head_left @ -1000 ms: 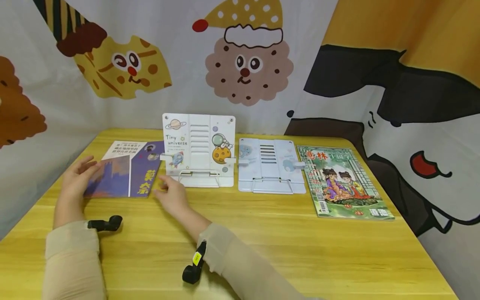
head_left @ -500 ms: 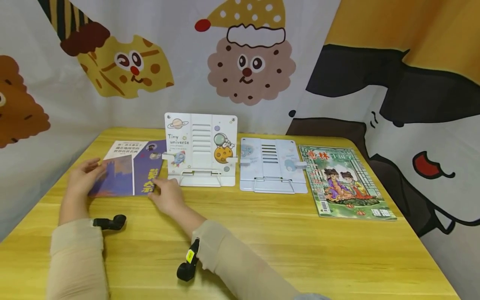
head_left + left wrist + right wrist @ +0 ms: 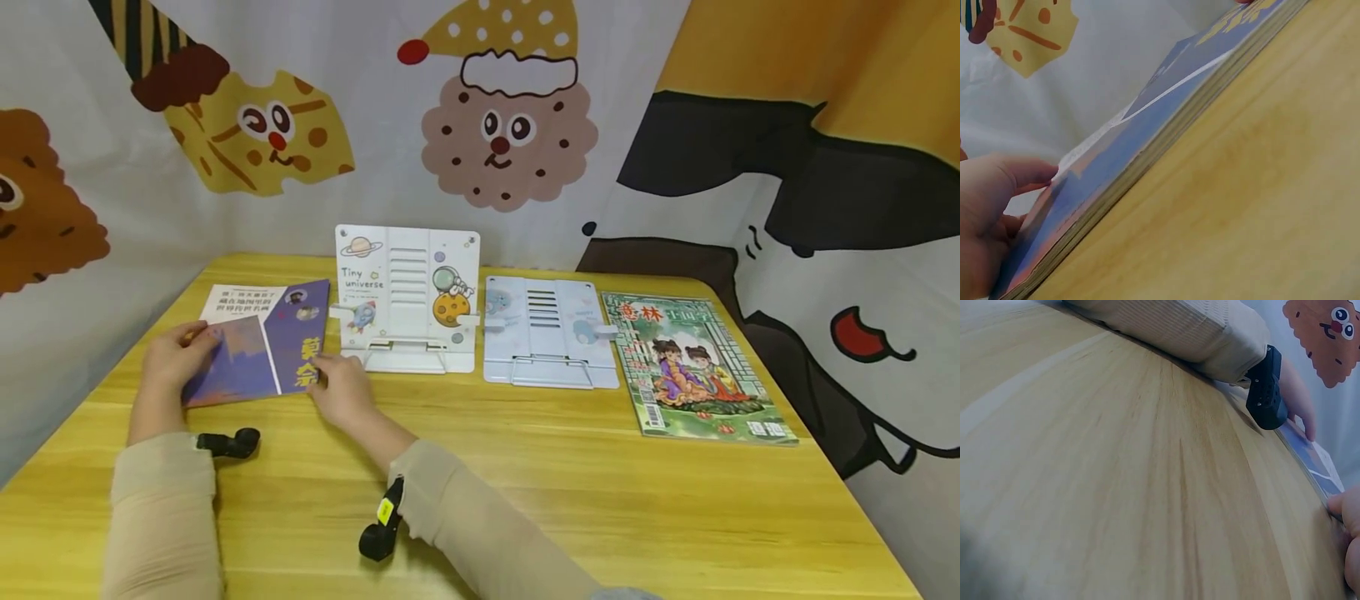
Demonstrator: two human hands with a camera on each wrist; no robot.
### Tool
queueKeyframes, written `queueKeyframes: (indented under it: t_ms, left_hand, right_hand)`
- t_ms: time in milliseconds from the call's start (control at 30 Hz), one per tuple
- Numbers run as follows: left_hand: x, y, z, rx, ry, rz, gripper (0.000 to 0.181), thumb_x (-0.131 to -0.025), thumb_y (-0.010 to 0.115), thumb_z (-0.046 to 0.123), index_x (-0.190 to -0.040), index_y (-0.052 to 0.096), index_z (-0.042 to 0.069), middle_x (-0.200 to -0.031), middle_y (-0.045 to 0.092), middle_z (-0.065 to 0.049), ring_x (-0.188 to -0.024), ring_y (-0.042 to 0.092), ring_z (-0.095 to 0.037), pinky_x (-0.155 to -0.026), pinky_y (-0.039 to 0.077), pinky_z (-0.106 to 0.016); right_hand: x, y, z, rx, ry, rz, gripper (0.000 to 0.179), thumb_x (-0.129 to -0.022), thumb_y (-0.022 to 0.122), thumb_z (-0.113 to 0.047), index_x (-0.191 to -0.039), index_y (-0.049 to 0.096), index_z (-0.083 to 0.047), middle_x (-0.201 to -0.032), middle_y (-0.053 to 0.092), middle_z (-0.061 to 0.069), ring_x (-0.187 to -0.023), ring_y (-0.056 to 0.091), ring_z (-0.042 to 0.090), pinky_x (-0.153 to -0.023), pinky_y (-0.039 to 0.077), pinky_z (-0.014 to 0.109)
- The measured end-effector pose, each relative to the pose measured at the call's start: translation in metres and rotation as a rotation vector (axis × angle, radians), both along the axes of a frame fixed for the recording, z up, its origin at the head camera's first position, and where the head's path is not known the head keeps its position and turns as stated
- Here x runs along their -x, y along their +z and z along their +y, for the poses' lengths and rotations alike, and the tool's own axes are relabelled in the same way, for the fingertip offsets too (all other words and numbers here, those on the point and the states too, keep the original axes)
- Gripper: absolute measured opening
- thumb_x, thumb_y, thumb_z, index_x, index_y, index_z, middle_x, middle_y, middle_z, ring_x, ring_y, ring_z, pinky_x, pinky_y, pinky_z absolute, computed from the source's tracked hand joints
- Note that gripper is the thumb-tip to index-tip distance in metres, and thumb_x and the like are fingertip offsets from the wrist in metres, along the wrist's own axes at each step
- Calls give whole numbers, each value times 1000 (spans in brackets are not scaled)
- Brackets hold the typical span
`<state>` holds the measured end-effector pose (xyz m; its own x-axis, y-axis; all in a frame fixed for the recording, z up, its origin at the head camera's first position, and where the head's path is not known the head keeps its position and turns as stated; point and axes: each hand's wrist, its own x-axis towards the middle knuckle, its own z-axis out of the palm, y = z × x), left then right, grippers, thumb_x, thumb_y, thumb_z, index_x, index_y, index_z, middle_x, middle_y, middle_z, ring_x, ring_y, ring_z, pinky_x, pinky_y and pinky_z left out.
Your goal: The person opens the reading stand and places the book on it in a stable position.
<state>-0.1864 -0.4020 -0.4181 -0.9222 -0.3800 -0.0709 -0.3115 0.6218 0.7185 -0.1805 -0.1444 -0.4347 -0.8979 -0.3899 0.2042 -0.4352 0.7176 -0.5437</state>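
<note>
A purple and white book [image 3: 236, 354] lies at the left of the table, its lower edge slightly slanted. My left hand [image 3: 175, 360] grips its left edge; in the left wrist view the thumb of that hand [image 3: 988, 215] lies on the cover and the other fingers are partly hidden. At the book's lower right corner my right hand [image 3: 345, 390] pinches the edge between thumb and fingers. Only part of the right hand [image 3: 1349, 525] shows in the right wrist view, against the book's edge [image 3: 1311, 459].
A white "Tiny universe" book stand [image 3: 407, 300] stands upright right of the book. Beside it a pale blue book stand [image 3: 550, 333] leans lower. A green illustrated magazine [image 3: 701, 367] lies on the right. A printed curtain [image 3: 382, 108] hangs behind the table [image 3: 562, 500].
My right hand has moved left onto the book's corner and taken hold of it. The left hand has closed on the left edge, and the book has turned slightly, its lower left corner coming nearer.
</note>
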Motion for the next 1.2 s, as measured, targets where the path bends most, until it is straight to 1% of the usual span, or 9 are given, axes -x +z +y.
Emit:
queueKeyframes:
  t_ms: [267,367,467,533,600,767,833,1033,1200]
  left_hand:
    - [0,-3,-1,-23,104,5,63,-98,44,43,-148,33,8,-137,40,-34,-118,41,-45,-95,35,-57]
    - [0,-4,-2,-72,167,39,62,-95,49,46,-146,40,12,-134,50,-25,-109,51,-30,-87,43,-42]
    - [0,-4,-4,-199,256,103,55,-92,58,43,-140,52,18,-106,66,-3,-84,57,-8,-69,45,-22]
    - [-1,-4,-4,-304,310,158,48,-89,65,38,-135,58,23,-88,61,12,-69,53,2,-58,42,-14]
    - [-2,-2,-5,-435,344,211,43,-87,69,31,-130,63,27,-78,54,18,-61,52,3,-51,43,-13]
    - [-5,4,-3,-698,394,340,38,-82,77,23,-119,70,28,-71,60,12,-52,54,-3,-45,44,-17]
    - [-6,7,-2,-764,399,380,39,-79,80,23,-117,71,27,-68,62,11,-51,55,-4,-45,44,-17]
    - [-9,15,-2,-923,396,473,41,-73,84,20,-113,74,21,-79,67,9,-59,59,-4,-49,47,-16]
    - [-8,22,4,-1052,388,655,40,-72,84,7,-111,73,8,-102,66,1,-70,64,-7,-58,50,-15]
  right_hand:
    - [-1,1,2,20,28,-20,44,-83,75,-25,-126,64,-19,-127,60,-6,-105,54,10,-89,39,16]
    - [-1,2,3,13,32,-32,46,-84,74,-26,-128,63,-19,-128,59,-6,-106,53,10,-90,39,16]
    - [-1,2,3,9,34,-56,49,-84,74,-27,-130,61,-20,-128,59,-6,-105,52,10,-88,40,16]
    - [-1,2,3,10,36,-68,51,-84,74,-28,-132,59,-22,-127,59,-6,-104,52,10,-86,40,17]
    - [-1,1,3,16,37,-87,53,-84,74,-29,-133,58,-23,-127,59,-7,-103,51,9,-85,40,17]
    - [0,1,4,44,51,-126,57,-84,74,-28,-137,54,-25,-130,57,-7,-107,50,10,-91,41,21]
    - [0,2,6,72,57,-144,58,-83,74,-26,-137,54,-26,-126,60,-7,-105,51,10,-89,42,22]
    - [0,3,9,307,89,-243,58,-81,76,-10,-133,58,-29,-102,66,-5,-84,57,4,-72,46,16]
    - [-2,4,11,519,143,-266,61,-80,73,1,-133,58,-28,-107,63,-7,-75,54,1,-65,48,16]
